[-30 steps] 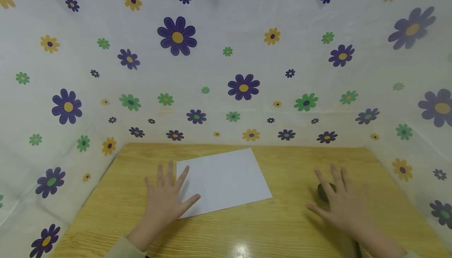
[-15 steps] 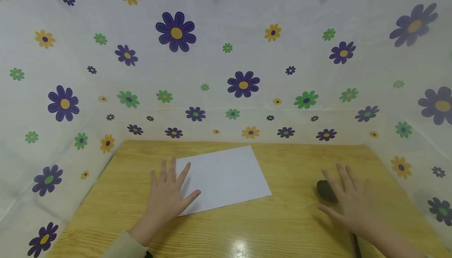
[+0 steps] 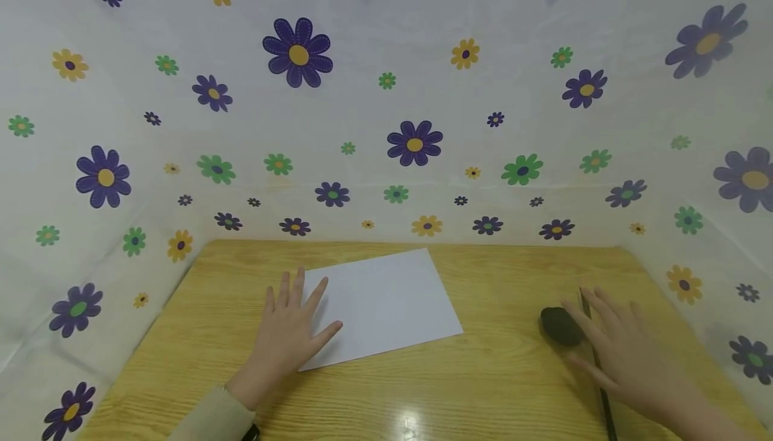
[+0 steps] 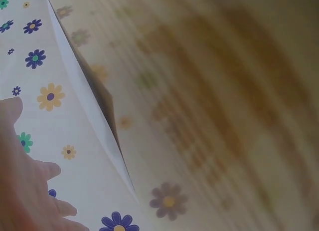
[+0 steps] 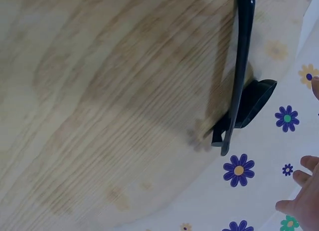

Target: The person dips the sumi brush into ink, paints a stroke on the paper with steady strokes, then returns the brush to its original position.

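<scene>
My left hand (image 3: 286, 333) is spread, fingers apart, over the left edge of a white sheet of paper (image 3: 386, 307). In the left wrist view its fingers (image 4: 20, 191) show at the lower left, beside the paper (image 4: 84, 91) seen edge-on. My right hand (image 3: 634, 360) is spread at the right, overlapping a long, thin black handled utensil (image 3: 606, 407). A dark rounded, bowl-like piece (image 3: 560, 325) lies by its fingertips. The right wrist view shows the black utensil (image 5: 240, 56) crossing in front of the bowl-like piece (image 5: 256, 101), the hand's fingers off to the right.
A wood-grain table (image 3: 410, 387) carries these things. White sheeting with printed flowers (image 3: 362, 105) encloses it at the back and on both sides. A beige sleeve (image 3: 214, 417) covers the left forearm, with something dark at its cuff.
My right hand has shifted rightward, uncovering more of the bowl-like piece and the thin utensil. The left hand has drifted slightly right. The paper stays in place.
</scene>
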Tool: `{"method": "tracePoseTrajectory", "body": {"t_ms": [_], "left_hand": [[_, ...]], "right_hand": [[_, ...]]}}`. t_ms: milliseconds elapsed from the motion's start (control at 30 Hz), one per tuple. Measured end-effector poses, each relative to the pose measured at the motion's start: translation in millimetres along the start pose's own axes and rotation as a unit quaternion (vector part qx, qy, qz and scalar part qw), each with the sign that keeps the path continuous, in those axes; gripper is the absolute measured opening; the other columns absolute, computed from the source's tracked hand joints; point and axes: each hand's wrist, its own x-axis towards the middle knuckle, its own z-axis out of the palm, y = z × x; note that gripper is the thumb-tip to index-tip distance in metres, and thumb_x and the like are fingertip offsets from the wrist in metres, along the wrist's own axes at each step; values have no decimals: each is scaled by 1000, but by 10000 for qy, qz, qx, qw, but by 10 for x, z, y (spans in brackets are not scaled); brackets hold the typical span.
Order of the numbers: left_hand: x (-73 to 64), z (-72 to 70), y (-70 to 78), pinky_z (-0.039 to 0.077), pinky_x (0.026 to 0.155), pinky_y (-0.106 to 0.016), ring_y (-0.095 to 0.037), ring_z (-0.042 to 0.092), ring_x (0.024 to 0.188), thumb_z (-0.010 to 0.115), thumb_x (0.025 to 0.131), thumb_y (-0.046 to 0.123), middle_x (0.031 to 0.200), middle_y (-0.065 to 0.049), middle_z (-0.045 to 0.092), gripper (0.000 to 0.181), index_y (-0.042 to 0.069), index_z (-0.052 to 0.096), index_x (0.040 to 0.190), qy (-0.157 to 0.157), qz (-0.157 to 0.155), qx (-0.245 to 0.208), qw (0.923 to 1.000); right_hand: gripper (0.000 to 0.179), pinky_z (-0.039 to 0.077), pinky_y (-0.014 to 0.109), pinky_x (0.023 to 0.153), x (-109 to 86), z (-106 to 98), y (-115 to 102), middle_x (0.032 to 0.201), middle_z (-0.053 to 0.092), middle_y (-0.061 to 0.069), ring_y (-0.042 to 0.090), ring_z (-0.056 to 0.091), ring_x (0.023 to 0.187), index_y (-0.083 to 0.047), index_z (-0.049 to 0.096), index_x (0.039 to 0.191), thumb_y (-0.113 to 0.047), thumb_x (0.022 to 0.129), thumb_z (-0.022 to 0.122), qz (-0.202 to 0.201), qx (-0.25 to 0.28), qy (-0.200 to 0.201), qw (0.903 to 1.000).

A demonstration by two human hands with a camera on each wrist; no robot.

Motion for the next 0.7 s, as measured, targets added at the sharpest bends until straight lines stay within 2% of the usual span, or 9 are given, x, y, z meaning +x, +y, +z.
{"method": "tracePoseTrajectory", "body": {"t_ms": [67, 133, 300, 367, 433, 500, 567, 667, 700], "left_hand": [[13, 13, -13, 27, 121, -79, -59, 30, 155, 62, 98, 65, 170, -32, 30, 81, 17, 47, 162, -54, 4, 7, 10000], [27, 23, -25, 28, 121, -79, -60, 30, 154, 62, 98, 64, 169, -33, 31, 81, 16, 47, 161, -111, -14, -3, 9999], [55, 50, -60, 26, 121, -80, -61, 28, 155, 61, 99, 64, 169, -34, 29, 81, 14, 47, 161, -295, -97, -112, 9995], [66, 70, -76, 25, 121, -80, -61, 26, 155, 60, 99, 64, 170, -34, 27, 82, 14, 46, 162, -395, -110, -143, 9991], [74, 88, -86, 26, 121, -79, -60, 26, 156, 59, 99, 65, 170, -34, 26, 82, 14, 46, 162, -489, -92, -133, 9987], [83, 108, -92, 26, 121, -79, -60, 26, 156, 58, 100, 65, 170, -34, 26, 81, 14, 45, 162, -577, -53, -134, 9982], [90, 125, -96, 28, 121, -79, -60, 27, 155, 59, 100, 65, 169, -36, 27, 81, 14, 47, 161, -624, 4, -132, 9980], [92, 144, -97, 28, 121, -79, -60, 27, 155, 59, 100, 65, 168, -37, 28, 81, 13, 47, 161, -712, 53, -148, 9973], [91, 151, -99, 29, 120, -79, -60, 27, 155, 59, 100, 65, 168, -37, 28, 81, 13, 47, 161, -736, 60, -156, 9971]], "right_hand": [[89, 3, 77, 127, -26, -12, 39, 160, 40, 34, 53, 34, 150, -9, 33, 166, -54, 97, 69, -138, -123, 54, 9998], [80, -1, 69, 130, -54, -28, 73, 157, 44, 33, 52, 43, 140, -6, 39, 161, -63, 106, 50, -329, -329, 176, 9988], [87, -16, 40, 133, -126, -51, 141, 146, 53, 32, 46, 28, 157, -6, 47, 155, -65, 107, 4, -772, -680, 660, 9925], [84, -15, 36, 133, -145, -52, 161, 142, 56, 31, 45, 31, 155, -6, 50, 151, -63, 109, 5, -867, -637, 799, 9910], [80, -13, 32, 134, -151, -50, 173, 137, 59, 30, 45, 48, 135, -4, 57, 144, -58, 111, 7, -978, -535, 901, 9897], [77, 14, 45, 137, -147, -51, 179, 129, 63, 28, 43, 56, 117, -1, 63, 135, -50, 112, 8, -1188, -592, 955, 9865], [70, 43, 51, 120, -139, -47, 184, 119, 66, 26, 40, 61, 106, 1, 67, 129, -38, 110, 12, -1408, -568, 964, 9837], [65, 57, 53, 81, -126, -43, 180, 111, 70, 20, 35, 66, 95, 0, 71, 125, -25, 104, 15, -1674, -592, 940, 9796], [64, 57, 50, 80, -125, -39, 175, 111, 71, 19, 33, 67, 93, -1, 72, 124, -24, 105, 15, -1692, -516, 960, 9795]]}}
